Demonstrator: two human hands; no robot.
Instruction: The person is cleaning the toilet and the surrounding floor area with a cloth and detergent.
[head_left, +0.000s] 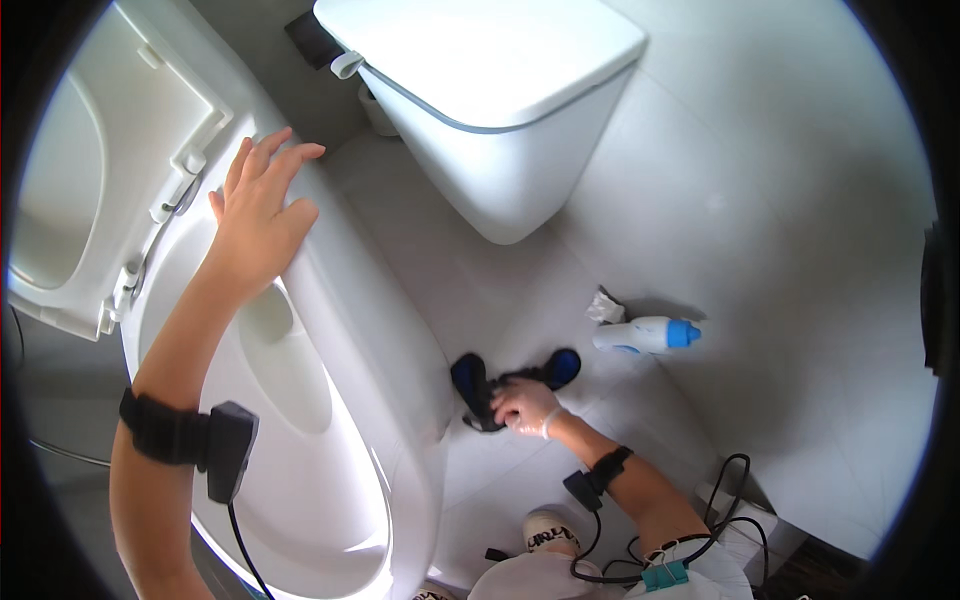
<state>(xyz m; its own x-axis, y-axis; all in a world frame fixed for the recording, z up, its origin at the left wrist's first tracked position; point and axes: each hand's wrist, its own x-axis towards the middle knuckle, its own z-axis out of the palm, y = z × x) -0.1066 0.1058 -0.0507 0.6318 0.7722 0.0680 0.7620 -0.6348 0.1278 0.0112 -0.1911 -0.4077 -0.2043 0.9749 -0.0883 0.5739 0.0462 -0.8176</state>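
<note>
My left hand is over the rim of a white toilet bowl, near the seat hinge. Its fingers are spread and hold nothing; whether the palm presses on the rim I cannot tell. The toilet seat is raised at the left. Low beside the bowl, my right hand has its fingers curled on a black strapped item with blue-lined rounded ends. That item is blurred, its exact kind unclear, and the hand hides its middle. A light band circles the right wrist.
A white lidded bin stands ahead, with a toilet roll behind it. A white bottle with a blue cap and crumpled paper lie by the right wall. Black cables loop near my right arm; my shoe is below.
</note>
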